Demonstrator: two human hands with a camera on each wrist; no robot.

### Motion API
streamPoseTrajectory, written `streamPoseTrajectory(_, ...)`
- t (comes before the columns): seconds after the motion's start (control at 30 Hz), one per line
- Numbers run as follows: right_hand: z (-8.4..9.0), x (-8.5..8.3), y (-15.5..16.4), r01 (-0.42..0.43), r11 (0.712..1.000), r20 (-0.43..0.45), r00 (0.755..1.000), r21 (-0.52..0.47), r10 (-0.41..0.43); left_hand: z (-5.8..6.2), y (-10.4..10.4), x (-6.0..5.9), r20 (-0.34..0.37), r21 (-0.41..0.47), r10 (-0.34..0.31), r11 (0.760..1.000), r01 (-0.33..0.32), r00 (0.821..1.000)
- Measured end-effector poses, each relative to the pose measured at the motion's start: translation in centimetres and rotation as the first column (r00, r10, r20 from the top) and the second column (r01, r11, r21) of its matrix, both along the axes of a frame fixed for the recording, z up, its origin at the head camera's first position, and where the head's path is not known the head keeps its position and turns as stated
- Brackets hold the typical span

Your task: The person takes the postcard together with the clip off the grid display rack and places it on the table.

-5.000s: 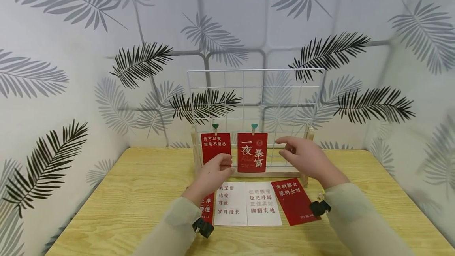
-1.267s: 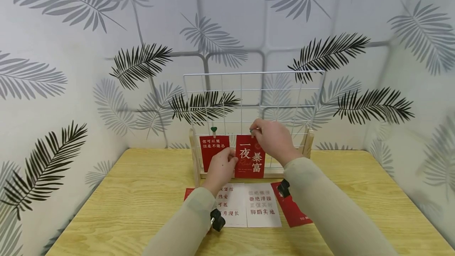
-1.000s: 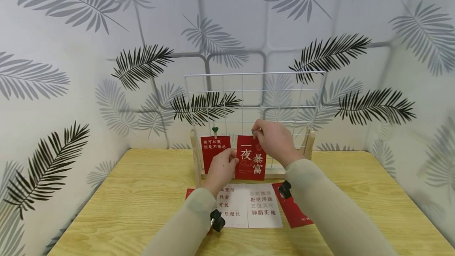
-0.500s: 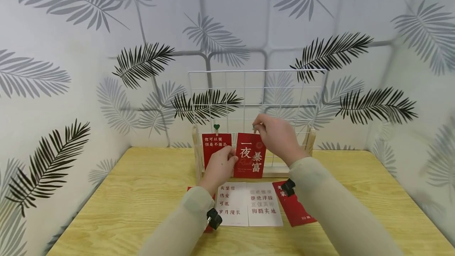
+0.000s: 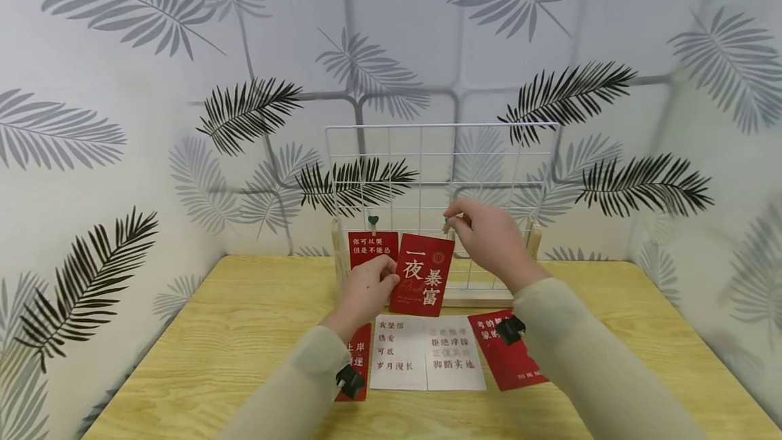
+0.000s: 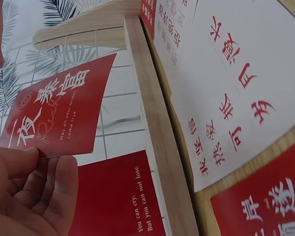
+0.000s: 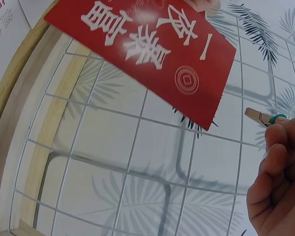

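Observation:
My left hand (image 5: 386, 271) pinches the left edge of a red card with large white characters (image 5: 423, 276), tilted and free in front of the white wire grid (image 5: 440, 155). In the left wrist view my thumb and fingers (image 6: 37, 189) grip the red card (image 6: 59, 113) at its corner. My right hand (image 5: 457, 220) is raised just right of the card's top and pinches a small wooden clip with a green heart (image 5: 448, 223). The right wrist view shows the clip (image 7: 259, 117) between my fingertips (image 7: 280, 142), apart from the red card (image 7: 142, 54).
A second red card (image 5: 373, 248) hangs on the grid from a green heart clip (image 5: 373, 221). The grid stands in a wooden base (image 5: 476, 299) on a wooden table (image 5: 232, 331). Two white cards (image 5: 427, 353) and two red cards (image 5: 510, 358) lie flat before it.
The clip has come off the card and the grid and moved right with my right hand. The red card has tilted and dropped slightly left in my left hand.

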State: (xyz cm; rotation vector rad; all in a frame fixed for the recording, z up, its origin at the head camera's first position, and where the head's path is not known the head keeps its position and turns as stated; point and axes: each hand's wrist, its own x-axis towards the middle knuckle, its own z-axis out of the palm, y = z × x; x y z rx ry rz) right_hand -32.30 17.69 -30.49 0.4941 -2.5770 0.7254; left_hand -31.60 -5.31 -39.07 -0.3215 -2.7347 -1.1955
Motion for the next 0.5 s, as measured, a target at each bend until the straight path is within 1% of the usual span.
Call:
streamPoseTrajectory(0.13,-0.1,0.2,0.8,0.012,1.000,0.035,0.999,-0.021,-0.012,0.1,-0.5,0.4,-0.007,0.014,-0.007,1.000,0.007,1.000)
streamPoseTrajectory(0.23,-0.3,0.3,1.4,0.022,0.999,0.064,0.998,-0.033,-0.020,0.1,-1.0,0.6,0.011,0.050,-0.025,0.998,0.024,1.000)
streamPoseTrajectory(0.37,-0.6,0.4,2.2,0.029,0.999,0.059,0.998,-0.029,-0.027,0.1,-1.7,0.9,0.030,0.074,-0.047,0.996,0.044,0.998)
streamPoseTrajectory(0.5,-0.9,0.7,2.9,0.027,0.999,0.052,0.998,-0.032,-0.025,0.2,-2.5,1.4,0.026,0.062,-0.043,0.997,0.042,0.999)
